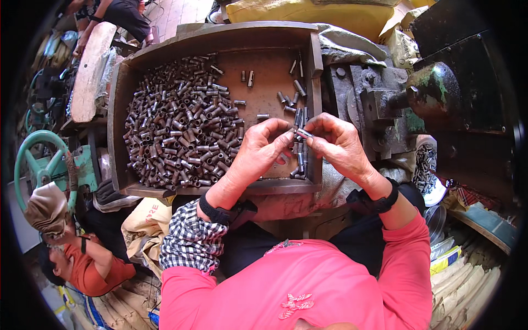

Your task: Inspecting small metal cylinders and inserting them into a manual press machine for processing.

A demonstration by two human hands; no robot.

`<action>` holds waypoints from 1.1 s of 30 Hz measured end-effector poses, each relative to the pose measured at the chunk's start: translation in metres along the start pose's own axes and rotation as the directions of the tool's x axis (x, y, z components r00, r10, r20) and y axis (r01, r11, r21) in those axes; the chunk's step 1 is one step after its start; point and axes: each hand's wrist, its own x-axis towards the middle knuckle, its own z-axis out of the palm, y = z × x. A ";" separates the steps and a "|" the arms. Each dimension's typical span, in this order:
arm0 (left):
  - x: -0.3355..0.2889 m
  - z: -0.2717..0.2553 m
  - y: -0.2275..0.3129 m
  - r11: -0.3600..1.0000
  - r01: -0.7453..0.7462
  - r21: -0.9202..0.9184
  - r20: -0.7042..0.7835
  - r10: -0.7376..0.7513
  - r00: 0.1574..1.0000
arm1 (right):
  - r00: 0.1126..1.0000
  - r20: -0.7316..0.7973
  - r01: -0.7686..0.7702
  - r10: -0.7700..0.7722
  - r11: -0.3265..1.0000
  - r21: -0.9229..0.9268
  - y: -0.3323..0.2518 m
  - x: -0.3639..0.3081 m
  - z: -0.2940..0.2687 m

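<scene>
Over the right part of a wooden tray (247,188), both my hands meet at a small metal tube (304,133). My right hand (340,146) pinches the tube between thumb and forefinger. The fingers of my left hand (261,147) are pressed together at the tube's left end; whatever they hold is too small to make out. Under and beside my fingers, several metal tubes (301,159) lie along the tray's right wall. A large heap of short, dark metal tubes (181,121) fills the tray's left side, and a few loose ones (251,78) lie between.
A dark, greasy machine (379,104) stands right of the tray, with a container of small metal parts (424,165) below it. At the left are a green handwheel (47,157) and a person in orange (99,264). Another person is partly visible at the upper left.
</scene>
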 end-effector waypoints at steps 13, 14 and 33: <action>-0.001 -0.003 -0.002 0.950 0.072 -0.304 0.078 -0.051 0.996 | 0.968 0.051 0.245 -0.246 0.881 -0.404 -0.001 0.000 0.001; -0.001 -0.002 -0.002 0.957 0.073 -0.282 0.090 -0.049 0.995 | 0.918 0.092 0.375 -0.385 0.772 -0.512 -0.002 0.000 0.001; -0.002 0.006 0.000 0.970 0.016 -0.241 -0.022 -0.022 1.000 | 0.989 -0.058 -0.109 0.136 0.937 0.333 0.006 0.002 -0.003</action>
